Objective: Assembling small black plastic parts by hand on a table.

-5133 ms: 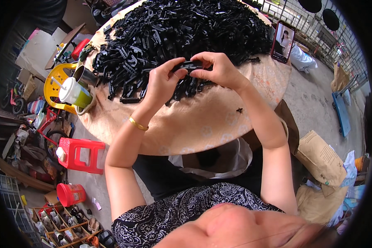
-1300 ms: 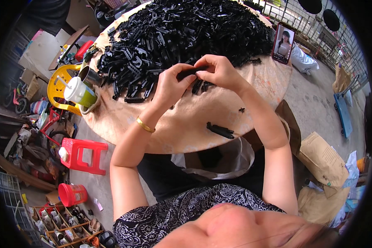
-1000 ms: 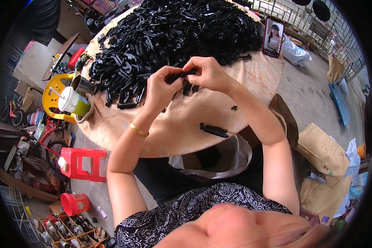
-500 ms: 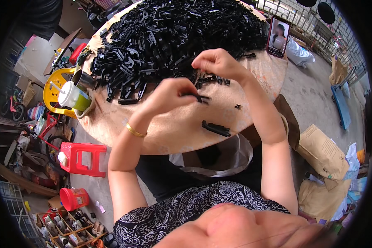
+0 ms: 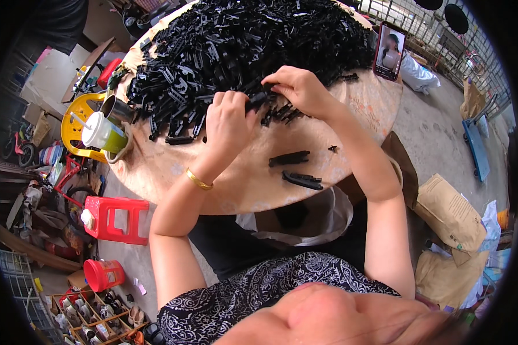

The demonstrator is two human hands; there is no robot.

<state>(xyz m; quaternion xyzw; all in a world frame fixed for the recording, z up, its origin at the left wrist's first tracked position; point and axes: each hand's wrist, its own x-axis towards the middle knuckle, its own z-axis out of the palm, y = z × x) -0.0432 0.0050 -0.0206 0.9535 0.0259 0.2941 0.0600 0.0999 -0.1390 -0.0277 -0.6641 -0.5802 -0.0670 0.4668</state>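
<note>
A large heap of long, thin black plastic parts [image 5: 213,60] covers the far side of the round cloth-covered table [image 5: 230,184]. At the heap's near edge my left hand [image 5: 229,122] is closed, with a dark plastic part [image 5: 258,102] at its fingertips, reaching toward the other hand. My right hand [image 5: 304,92] is bent over the heap just to the right, thumb and fingers pinched together; what they grip is lost against the black pile. Nearer me on the cloth lie two black plastic strips [image 5: 289,158], one in front of the other. A tiny black piece [image 5: 332,149] sits to their right.
A phone [image 5: 388,52] stands upright at the table's right edge. By the left edge are a lidded cup with a straw [image 5: 105,133] and a yellow chair [image 5: 72,127]. A red stool [image 5: 116,221] stands on the floor, and an open white bag [image 5: 331,215] is below the near edge.
The black part that was in my left hand appears to lie on the cloth behind the other strip. My left hand has moved forward to the heap; my right has shifted slightly left.
</note>
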